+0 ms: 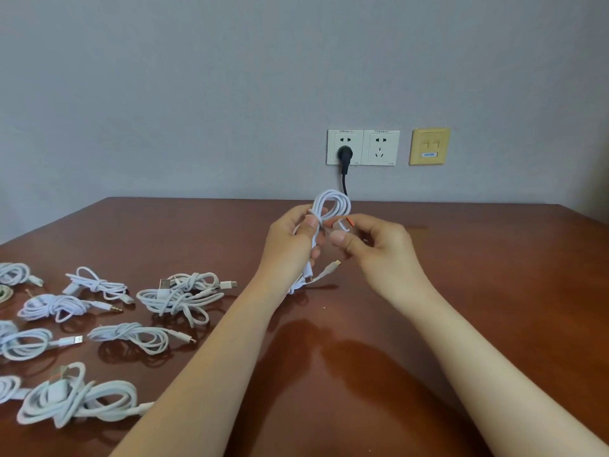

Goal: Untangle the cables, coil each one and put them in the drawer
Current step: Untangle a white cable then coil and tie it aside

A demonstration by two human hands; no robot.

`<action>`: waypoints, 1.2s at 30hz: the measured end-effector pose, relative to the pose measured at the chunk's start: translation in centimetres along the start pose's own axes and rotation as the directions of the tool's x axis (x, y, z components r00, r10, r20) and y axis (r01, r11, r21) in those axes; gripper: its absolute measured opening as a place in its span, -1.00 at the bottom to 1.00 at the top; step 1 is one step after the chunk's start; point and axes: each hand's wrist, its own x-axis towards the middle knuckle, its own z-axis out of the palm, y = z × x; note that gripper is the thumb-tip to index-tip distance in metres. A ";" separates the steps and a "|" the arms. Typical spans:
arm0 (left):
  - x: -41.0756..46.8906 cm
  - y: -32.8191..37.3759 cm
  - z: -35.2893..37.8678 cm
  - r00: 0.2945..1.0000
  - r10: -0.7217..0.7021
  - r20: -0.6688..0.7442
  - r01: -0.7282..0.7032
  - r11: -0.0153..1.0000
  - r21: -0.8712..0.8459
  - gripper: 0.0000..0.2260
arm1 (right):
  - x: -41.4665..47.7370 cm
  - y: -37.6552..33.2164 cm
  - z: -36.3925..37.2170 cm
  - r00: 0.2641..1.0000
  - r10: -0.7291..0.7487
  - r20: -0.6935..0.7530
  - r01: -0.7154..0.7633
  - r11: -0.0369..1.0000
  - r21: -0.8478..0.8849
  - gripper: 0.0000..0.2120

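- The left hand (291,240) is raised above the counter (428,324), fingers curled round a white cable (333,201) and thumb pressed across the gathered strands.
- The right hand (382,247), just beside it, pinches the cable's flat plug (343,224), which has an orange tab, between thumb and forefinger.
- A loop of the cable stands up above the left thumb; two loose ends (333,267) with small connectors hang below the hands, clear of the brown top.
- Nearest on the left side of the counter lies a large knotted bundle (79,400) of white cable.
- Behind it, two more bundles lie side by side: one with a flat connector (26,343), one with a thin metal tip (131,336).
- Further back lie a bundle with a jack plug (52,306), a small tied bundle (95,285) and a looser pile (183,295) with several connectors sticking out.
- At the far left edge another bundle (14,273) is partly cut off by the frame.
- On the grey wall behind, a double white socket (380,147) holds a black plug (344,155) in its left half, its cord dropping behind the counter.
- A yellow wall plate (430,146) sits just to the right of the socket.
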 end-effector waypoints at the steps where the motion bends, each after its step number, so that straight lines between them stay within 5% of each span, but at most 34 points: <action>1: 0.0 -0.1 0.0 1.000 0.010 -0.001 -0.010 1.000 0.011 -0.78 | 0.0 0.0 0.1 1.000 0.021 0.019 -0.022 0.998 0.055 -0.76; 8: -0.7 0.0 1.3 0.999 0.035 0.028 -0.037 0.997 0.070 -0.74 | 0.6 0.0 0.1 0.940 0.333 -0.073 -0.262 0.843 0.469 -0.80; 12: -0.9 -0.1 1.6 1.000 0.009 0.010 -0.009 0.999 0.038 -0.79 | 0.5 -0.3 0.1 0.905 0.420 -0.066 -0.345 0.816 0.464 -0.80; 15: -1.1 0.4 2.4 0.999 -0.053 0.001 0.053 0.996 -0.066 -0.78 | 0.6 -0.4 0.1 0.903 0.399 -0.161 -0.277 0.824 0.494 -0.77; 19: -1.1 0.3 2.9 0.994 -0.106 -0.038 0.102 0.990 -0.096 -0.75 | 0.3 0.0 0.3 0.917 0.243 -0.315 -0.182 0.960 0.211 -0.70; 23: -1.1 0.1 2.9 0.981 -0.181 -0.072 0.166 0.970 -0.177 -0.77 | 0.1 -0.6 0.4 0.931 0.118 -0.346 -0.146 0.988 -0.058 -0.67; 36: -1.6 -0.4 2.6 0.999 0.007 0.031 -0.007 1.000 -0.004 -0.69 | 0.7 -0.5 -1.3 0.941 0.291 -0.171 -0.328 0.910 -0.255 -0.57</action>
